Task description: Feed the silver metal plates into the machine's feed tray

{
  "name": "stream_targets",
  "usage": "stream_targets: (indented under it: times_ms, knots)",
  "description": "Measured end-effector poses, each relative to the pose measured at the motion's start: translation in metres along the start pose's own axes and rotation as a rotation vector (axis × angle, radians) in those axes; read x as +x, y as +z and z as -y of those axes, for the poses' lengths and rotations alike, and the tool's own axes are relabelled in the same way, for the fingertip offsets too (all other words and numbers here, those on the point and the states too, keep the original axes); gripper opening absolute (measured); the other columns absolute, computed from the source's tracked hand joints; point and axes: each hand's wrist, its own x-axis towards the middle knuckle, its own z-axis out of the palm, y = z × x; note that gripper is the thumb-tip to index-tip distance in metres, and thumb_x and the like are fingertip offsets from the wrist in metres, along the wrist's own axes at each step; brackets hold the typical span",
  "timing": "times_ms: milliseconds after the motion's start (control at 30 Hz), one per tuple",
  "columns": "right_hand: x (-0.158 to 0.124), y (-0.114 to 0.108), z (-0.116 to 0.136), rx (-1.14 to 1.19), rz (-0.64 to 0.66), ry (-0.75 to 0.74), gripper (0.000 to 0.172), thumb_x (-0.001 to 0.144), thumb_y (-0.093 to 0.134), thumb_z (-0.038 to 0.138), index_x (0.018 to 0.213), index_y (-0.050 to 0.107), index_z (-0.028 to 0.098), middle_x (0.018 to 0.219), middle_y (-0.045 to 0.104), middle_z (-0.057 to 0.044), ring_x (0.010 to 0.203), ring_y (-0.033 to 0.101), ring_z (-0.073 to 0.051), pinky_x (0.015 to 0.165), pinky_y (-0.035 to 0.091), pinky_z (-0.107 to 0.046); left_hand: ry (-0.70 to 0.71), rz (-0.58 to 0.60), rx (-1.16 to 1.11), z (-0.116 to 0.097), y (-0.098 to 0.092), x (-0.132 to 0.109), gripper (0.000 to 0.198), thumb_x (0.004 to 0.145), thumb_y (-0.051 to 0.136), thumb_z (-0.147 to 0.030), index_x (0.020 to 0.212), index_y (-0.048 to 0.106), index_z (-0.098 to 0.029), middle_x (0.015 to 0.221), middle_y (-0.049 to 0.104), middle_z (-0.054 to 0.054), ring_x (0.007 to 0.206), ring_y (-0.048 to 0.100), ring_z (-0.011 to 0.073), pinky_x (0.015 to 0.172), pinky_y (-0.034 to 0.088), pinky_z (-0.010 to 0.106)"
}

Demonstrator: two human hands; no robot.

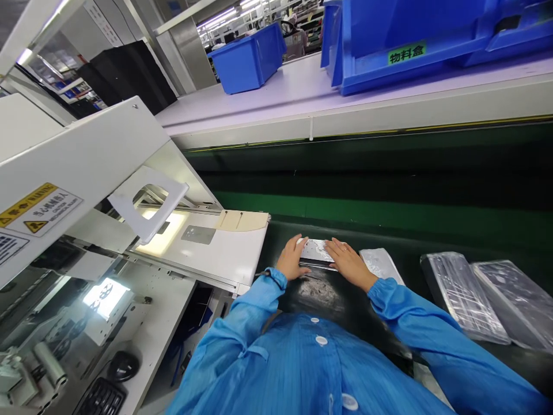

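Observation:
A flat, silvery-white rectangular panel with a dark near edge lies at the front of the dark work surface, between my two hands. My left hand grips its left end, fingers over the far corner and thumb at the near edge. At the other end, my right hand has its fingers laid over the panel's top and its thumb tucked at the near side. Just right of that hand is a pale plastic-wrapped flat piece, partly covered by my wrist. The panel's exact kind cannot be made out.
Two clear-wrapped flat packs lie to the right. At left stands a white machine with a lit plate and a white table jutting toward my left arm. Blue bins stand on the raised shelf behind.

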Motion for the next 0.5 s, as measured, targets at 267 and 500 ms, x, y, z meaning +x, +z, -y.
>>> stream_targets:
  times_ms: [267,500]
  knots:
    - [-0.005,0.025,-0.014,0.033,-0.005,-0.094,0.039,0.083,0.046,0.014,0.119,0.06,0.017,0.128,0.058,-0.012,0.121,0.05,-0.027,0.097,0.045,-0.046,-0.594,-0.038,-0.546,0.026,0.033,-0.155,0.044,0.061,0.069,-0.021,0.102,0.058,-0.033,0.088,0.064,-0.003,0.074,0.06,0.0173,0.079,0.049,0.034]
    - [-0.003,0.025,-0.019,-0.037,-0.001,-0.193,0.038,0.085,0.039,0.01,0.114,0.064,0.011,0.123,0.06,-0.016,0.115,0.056,-0.028,0.095,0.048,-0.046,-0.955,-0.089,-0.676,0.018,0.002,-0.237,0.021,0.076,0.062,-0.02,0.096,0.056,-0.022,0.08,0.059,-0.003,0.074,0.061,0.0154,0.078,0.05,0.036]
